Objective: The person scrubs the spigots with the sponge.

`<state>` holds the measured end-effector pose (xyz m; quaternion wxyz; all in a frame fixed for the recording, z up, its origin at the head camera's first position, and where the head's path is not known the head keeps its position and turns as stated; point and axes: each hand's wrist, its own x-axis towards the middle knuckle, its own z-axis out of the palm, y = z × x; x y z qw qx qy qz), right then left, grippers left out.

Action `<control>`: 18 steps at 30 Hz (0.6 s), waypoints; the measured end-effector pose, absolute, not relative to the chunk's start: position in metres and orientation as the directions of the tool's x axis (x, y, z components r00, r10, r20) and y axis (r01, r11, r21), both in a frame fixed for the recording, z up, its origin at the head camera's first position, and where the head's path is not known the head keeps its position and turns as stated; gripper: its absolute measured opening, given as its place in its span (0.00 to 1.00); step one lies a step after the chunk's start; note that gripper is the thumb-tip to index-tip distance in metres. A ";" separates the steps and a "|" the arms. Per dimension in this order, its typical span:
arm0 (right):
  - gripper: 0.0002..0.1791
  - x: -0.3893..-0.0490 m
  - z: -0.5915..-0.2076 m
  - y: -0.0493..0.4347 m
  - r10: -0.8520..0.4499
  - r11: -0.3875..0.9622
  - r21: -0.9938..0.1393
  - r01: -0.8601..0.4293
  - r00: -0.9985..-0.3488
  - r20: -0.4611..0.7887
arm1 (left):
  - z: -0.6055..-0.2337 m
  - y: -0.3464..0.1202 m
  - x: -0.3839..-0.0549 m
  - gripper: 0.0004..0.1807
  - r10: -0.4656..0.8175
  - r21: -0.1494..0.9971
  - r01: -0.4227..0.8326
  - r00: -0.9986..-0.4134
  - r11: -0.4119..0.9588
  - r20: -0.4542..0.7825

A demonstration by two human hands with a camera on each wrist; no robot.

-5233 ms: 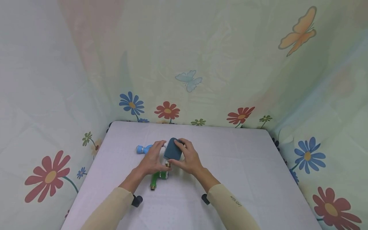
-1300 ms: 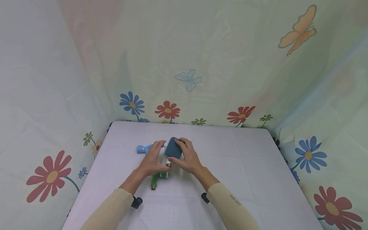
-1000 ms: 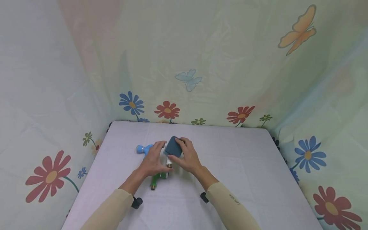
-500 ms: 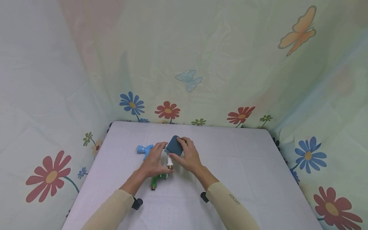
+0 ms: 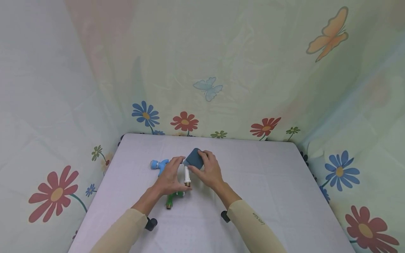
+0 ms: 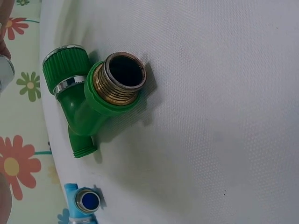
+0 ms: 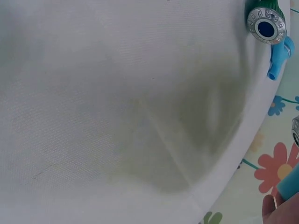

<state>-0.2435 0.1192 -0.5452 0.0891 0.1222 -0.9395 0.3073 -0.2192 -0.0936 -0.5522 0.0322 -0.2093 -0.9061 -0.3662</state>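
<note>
A floral backdrop (image 5: 177,45), showing two butterflies, is rising behind one white-covered table (image 5: 259,182), whose near edge is running out of frame. Two hands are working above it: the right hand (image 5: 209,170) is gripping one teal block (image 5: 193,159), fingers hiding its right side; the left hand (image 5: 170,178) is holding a white tap (image 5: 187,174) between thumb and fingers, partly covering it. Three taps are showing: the green tap (image 6: 86,119) and blue tap (image 5: 162,165) are lying on the table, both partly hidden by the left hand in the head view. Whether block and white tap are touching is staying unclear.
</note>
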 end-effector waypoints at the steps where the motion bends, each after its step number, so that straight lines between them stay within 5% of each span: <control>1: 0.48 -0.244 -0.545 0.120 -0.168 0.780 -0.561 -0.278 -0.956 0.241 | -0.552 -0.094 -0.219 0.65 0.357 0.648 0.405 -0.909 0.645 0.213; 18: 0.47 -0.247 -0.549 0.126 -0.096 0.789 -0.578 -0.206 -0.972 0.214 | -0.551 -0.092 -0.219 0.64 0.366 0.639 0.415 -0.905 0.648 0.216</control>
